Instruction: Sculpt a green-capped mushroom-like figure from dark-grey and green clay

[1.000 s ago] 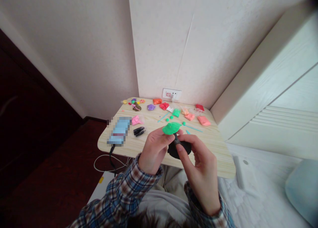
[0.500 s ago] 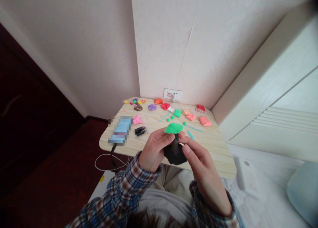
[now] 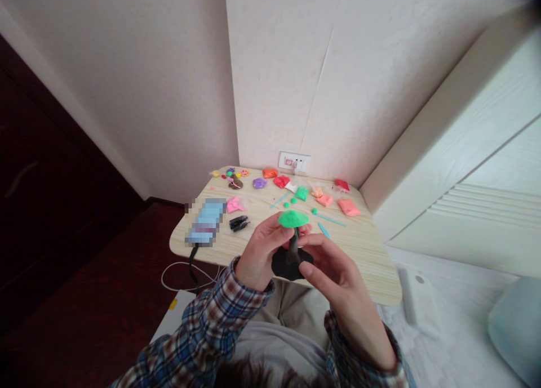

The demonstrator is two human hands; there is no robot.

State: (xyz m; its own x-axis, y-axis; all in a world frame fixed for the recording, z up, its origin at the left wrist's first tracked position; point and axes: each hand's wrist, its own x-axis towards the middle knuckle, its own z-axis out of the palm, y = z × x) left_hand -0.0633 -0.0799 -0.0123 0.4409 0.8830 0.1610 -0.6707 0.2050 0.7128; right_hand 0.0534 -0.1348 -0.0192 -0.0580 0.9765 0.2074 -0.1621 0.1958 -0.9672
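Note:
Above the near edge of a small wooden table (image 3: 363, 247) I hold a clay model. It has a flat green clay top (image 3: 293, 218) on a thin dark stem, set in a black clay base (image 3: 285, 263). My left hand (image 3: 260, 255) pinches the stem just under the green top. My right hand (image 3: 338, 278) is closed around the black base from the right, thumb and fingers pressing on it.
Small bags of coloured clay lie across the table: pink (image 3: 348, 206), red (image 3: 280, 181), green (image 3: 301, 192), purple (image 3: 259, 182). Teal plastic tools (image 3: 328, 219), a black bag (image 3: 239, 223), a blurred phone (image 3: 205, 221) with a cable sit there. A wall socket (image 3: 294, 161) is behind; a white headboard on the right.
The black base has turned and dropped slightly toward the left in my hands, and my right hand's fingers have shifted around it. The green top stays in about the same place.

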